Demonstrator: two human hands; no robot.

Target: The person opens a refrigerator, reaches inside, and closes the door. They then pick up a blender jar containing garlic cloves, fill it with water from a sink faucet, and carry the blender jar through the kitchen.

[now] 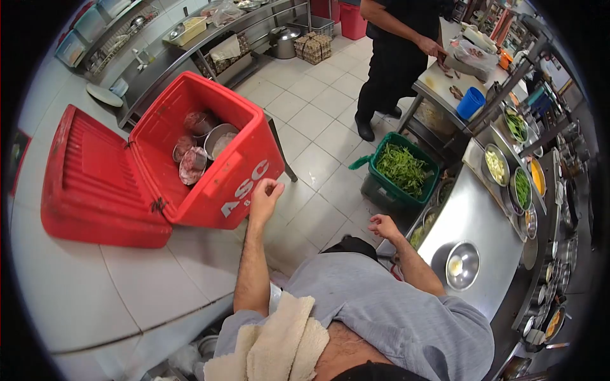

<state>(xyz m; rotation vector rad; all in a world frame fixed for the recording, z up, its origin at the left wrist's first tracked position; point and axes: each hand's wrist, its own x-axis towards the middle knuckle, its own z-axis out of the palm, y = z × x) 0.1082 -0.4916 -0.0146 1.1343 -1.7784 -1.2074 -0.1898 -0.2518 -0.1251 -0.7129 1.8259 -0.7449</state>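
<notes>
My left hand (pixel 265 195) is in front of the lettered side of a red cooler box (pixel 219 200), its fingers curled in with nothing visible in them. The cooler's hinged red lid (pixel 95 181) hangs back to the left. Inside the box sit metal containers with reddish, frosty-looking contents, among them a steel bowl (pixel 218 141) and a tipped metal container (pixel 192 166). Near the right-hand steel counter (pixel 470 219), my right hand (pixel 384 227) hangs in the air with loosely bent fingers apart, holding nothing.
A green bin of leafy greens (pixel 401 168) stands on the tiled floor. A steel bowl (pixel 462 265) with something pale in it rests on the right counter. Beyond, a person in dark clothes (pixel 397 57) works at a table with a blue cup (pixel 471 103). Ingredient bowls line the right.
</notes>
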